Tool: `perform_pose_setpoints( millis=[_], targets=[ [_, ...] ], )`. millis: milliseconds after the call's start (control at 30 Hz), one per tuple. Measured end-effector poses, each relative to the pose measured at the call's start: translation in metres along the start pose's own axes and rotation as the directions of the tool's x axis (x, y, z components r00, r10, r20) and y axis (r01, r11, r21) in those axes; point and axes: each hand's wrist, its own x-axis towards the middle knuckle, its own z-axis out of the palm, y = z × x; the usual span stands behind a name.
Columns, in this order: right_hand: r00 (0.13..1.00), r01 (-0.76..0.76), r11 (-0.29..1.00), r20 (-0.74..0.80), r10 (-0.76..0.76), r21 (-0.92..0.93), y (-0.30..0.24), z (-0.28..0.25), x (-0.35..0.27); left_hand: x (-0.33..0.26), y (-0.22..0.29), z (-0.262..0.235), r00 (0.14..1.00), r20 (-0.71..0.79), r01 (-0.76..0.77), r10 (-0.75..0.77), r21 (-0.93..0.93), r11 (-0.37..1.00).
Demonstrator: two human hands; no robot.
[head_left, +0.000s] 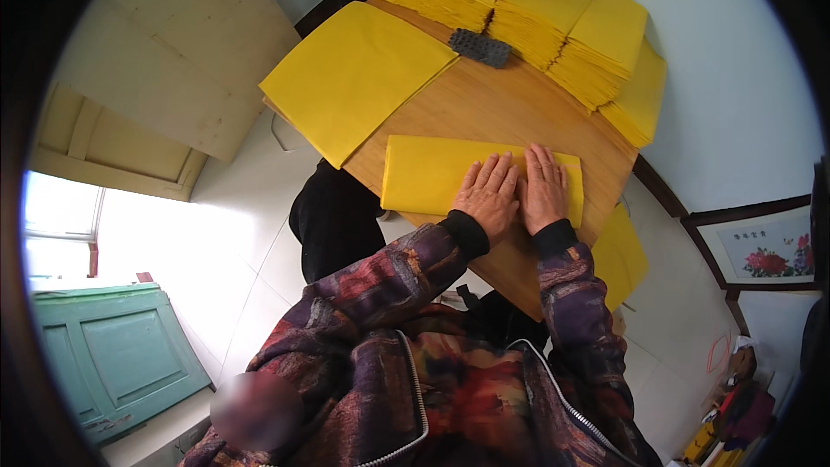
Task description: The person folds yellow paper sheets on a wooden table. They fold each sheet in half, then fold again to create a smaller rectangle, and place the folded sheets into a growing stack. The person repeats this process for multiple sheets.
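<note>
A folded sheet of yellow paper (428, 175) lies on the wooden table (501, 108) in front of me. Both my hands press flat on its right part, side by side and touching. My left hand (490, 195) has its fingers spread a little on the paper. My right hand (543, 188) lies flat beside it, near the paper's right end. Neither hand grips anything. A large flat stack of unfolded yellow sheets (354, 73) lies on the table's left part, hanging over its edge.
Piles of folded yellow paper (566, 22) line the table's far and right edges. A dark grey ridged block (480, 47) lies near them. More yellow sheets (621, 258) hang below the table's right side. A green cabinet (112, 359) stands at the lower left.
</note>
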Motion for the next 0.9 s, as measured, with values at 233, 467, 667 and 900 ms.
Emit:
perform_pose_setpoints(
  millis=[233,467,667,900],
  targets=[
    [1.000,0.015,1.000,0.001,-0.015,-0.006,-0.007,-0.006,0.000,0.000,-0.036,-0.015,0.977,-0.051,0.208,-0.205,0.061,0.976],
    [1.000,0.000,0.999,-0.022,-0.001,-0.040,-0.006,-0.001,0.001,-0.025,-0.091,-0.041,0.947,-0.059,0.320,-0.314,0.169,0.932],
    [0.989,0.146,0.981,-0.049,-0.141,0.124,-0.090,0.016,0.008,-0.022,-0.093,-0.038,0.952,-0.052,0.306,-0.302,0.237,0.922],
    [0.999,0.024,0.998,-0.029,-0.022,0.053,-0.049,0.013,0.008,-0.024,-0.097,-0.035,0.949,-0.033,0.310,-0.314,0.275,0.910]
  ],
)
